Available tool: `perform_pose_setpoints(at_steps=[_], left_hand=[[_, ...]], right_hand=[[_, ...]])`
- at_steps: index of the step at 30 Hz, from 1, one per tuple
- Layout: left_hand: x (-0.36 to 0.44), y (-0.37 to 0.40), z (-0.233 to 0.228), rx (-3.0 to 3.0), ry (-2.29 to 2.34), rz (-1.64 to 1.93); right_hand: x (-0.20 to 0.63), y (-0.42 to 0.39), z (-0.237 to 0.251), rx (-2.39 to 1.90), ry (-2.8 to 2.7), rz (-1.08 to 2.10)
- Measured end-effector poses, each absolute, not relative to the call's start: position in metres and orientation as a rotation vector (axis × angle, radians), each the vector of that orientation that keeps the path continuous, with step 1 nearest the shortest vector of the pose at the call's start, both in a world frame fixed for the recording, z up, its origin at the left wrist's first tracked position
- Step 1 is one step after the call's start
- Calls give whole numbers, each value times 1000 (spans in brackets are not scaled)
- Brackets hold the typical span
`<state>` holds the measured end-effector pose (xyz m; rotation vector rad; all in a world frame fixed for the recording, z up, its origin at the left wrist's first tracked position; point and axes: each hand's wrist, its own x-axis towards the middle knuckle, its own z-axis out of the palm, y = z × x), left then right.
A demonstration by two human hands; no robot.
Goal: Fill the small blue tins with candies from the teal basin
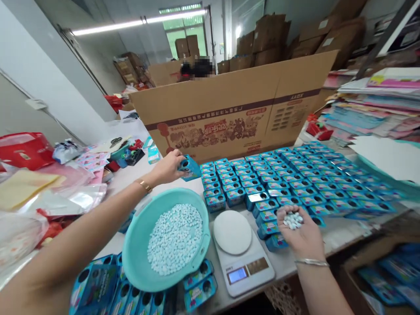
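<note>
My left hand (173,167) is closed on a small blue box (190,169) with a dark round hole in its top, beside the left end of the rows. Cupped palm up, my right hand (300,232) holds a small heap of pale blue tablets (293,220) above the front of the boxes. Between my arms sits a turquoise basin (136,245) with many more such tablets inside. A white kitchen scale (232,234) lies to the basin's right, its round plate bare and its display lit, digits too small to read. Long rows of blue boxes (262,175) stand behind the scale.
A tall cardboard panel (236,100) stands upright behind the rows. More blue boxes (95,280) crowd around the basin's front. Plastic bags and a red bag (26,151) lie at left. Stacked printed sheets (364,109) rise at right; a carton (357,271) of boxes sits below the table edge.
</note>
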<state>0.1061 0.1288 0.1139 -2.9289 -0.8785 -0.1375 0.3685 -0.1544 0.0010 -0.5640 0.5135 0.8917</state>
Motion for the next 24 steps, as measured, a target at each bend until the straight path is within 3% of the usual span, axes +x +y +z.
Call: perform_pose_setpoints(at_steps=[4, 9, 15, 19, 24], left_hand=[[135, 42, 126, -2999, -795, -45], [168, -44, 73, -3086, -784, 215], [185, -74, 26, -3047, -845, 314], [179, -79, 33, -3049, -861, 281], [141, -81, 79, -3083, -889, 67]], right_hand=[[360, -164, 9, -508, 516, 952], [356, -182, 12, -462, 492, 991], [364, -203, 3, -401, 425, 1000], [369, -207, -3, -390, 354, 1036], [368, -203, -1, -392, 305, 1078]])
